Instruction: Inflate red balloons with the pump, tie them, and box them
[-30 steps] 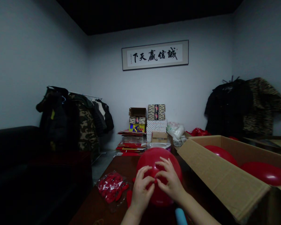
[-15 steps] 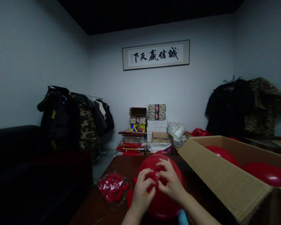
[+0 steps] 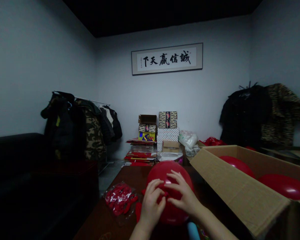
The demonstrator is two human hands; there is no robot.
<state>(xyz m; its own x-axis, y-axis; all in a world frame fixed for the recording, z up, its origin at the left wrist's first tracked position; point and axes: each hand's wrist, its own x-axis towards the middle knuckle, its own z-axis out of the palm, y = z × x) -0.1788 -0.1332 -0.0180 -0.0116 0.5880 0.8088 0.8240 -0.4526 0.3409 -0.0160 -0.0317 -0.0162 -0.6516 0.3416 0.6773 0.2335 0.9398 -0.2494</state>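
Note:
A round, inflated red balloon (image 3: 162,170) is over the front of the dark table, its neck turned toward me. My left hand (image 3: 151,203) pinches at the small neck with thumb and forefinger. Beside it, my right hand (image 3: 183,195) has its fingers spread and the thumb apart from the forefinger, close to the neck and in front of the balloon. To the left lies a clear plastic bag (image 3: 120,198) of red uninflated balloons. A light blue tube-shaped object (image 3: 193,230) shows below the balloon, partly cut off.
On the right stands an open cardboard box (image 3: 240,190) with red balloons (image 3: 286,186) inside. Stacked boxes (image 3: 168,135) and flat red packets (image 3: 140,156) are at the back. Coats (image 3: 95,130) hang on a rack to the left, beside a dark sofa (image 3: 15,166).
My right thumb and forefinger have parted from the balloon's neck. The balloon has shifted slightly up and left, showing more of the blue object. My left hand stays nearly in place.

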